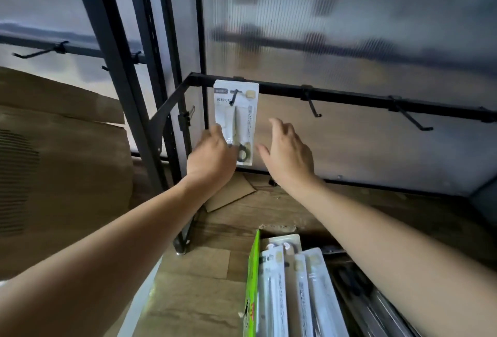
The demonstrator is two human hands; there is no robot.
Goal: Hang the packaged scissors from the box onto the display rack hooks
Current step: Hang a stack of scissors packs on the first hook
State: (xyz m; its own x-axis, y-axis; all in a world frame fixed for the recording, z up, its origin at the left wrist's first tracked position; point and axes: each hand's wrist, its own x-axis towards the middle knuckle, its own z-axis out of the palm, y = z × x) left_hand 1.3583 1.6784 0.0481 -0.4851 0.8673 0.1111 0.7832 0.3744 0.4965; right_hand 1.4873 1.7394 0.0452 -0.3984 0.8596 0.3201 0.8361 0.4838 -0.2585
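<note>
On the black metal display rack bar (349, 96): a white carded pack of scissors (236, 124) hangs upright from the leftmost black hook (234, 96), the hook passing through the slot at the card's top.
Pack contents: silver blades pointing up, black loop handles at the bottom.
Writing on pack: dark vertical and horizontal East Asian characters, too blurred to read; a small dark label at top left and a beige square at top right.
Left hand (211, 155): its grip is on the hanging pack, fingers touching the lower left edge of the card.
Right hand (289, 153): released, fingers spread, just beside the pack's right edge and not touching it.
Free hooks: two more black hooks (313, 106) stick out along the bar to the right, nothing on them.
Box: a green-walled carton (252, 283) on the wood-pattern floor (204, 269) below the arms, holding more white carded packs (279, 293) lying flat; their print is likewise unreadable.
Backdrop: ribbed translucent panel (349, 27) behind the rack.
Left side: brown cardboard sheets (61, 162).
</note>
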